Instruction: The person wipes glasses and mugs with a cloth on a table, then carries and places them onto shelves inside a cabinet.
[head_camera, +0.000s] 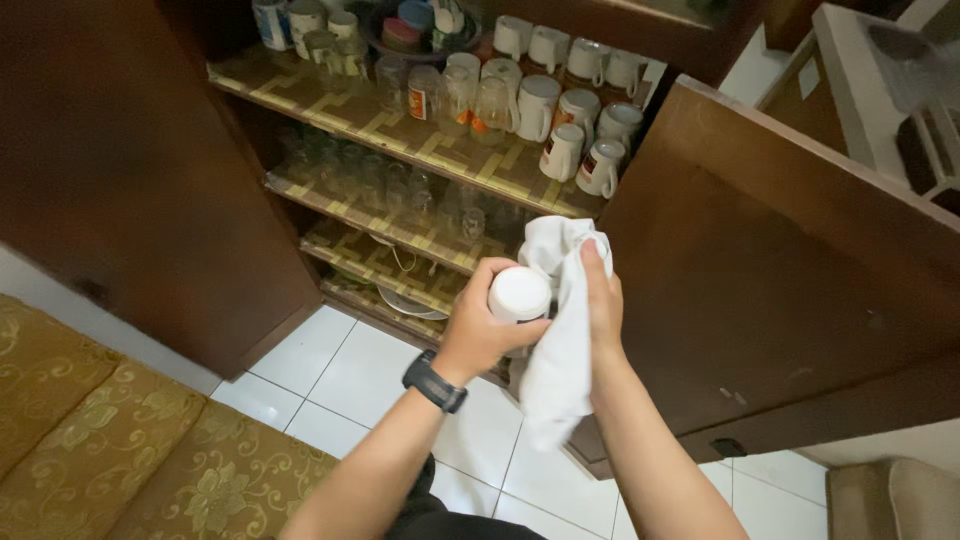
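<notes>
My left hand (483, 320), with a black watch on its wrist, grips a white mug (519, 295) whose flat base faces the camera. My right hand (602, 305) presses a white cloth (558, 345) against the mug's side; the cloth wraps part of the mug and hangs down below it. Both hands are in front of an open brown wooden cupboard (760, 260).
The top shelf (330, 105) holds several white mugs (585, 150) and glass cups (455, 95). Lower shelves carry several glasses (390, 180) and plates (405, 303). The right cupboard door stands open. A gold patterned sofa (120, 420) lies at lower left on a white tiled floor (340, 375).
</notes>
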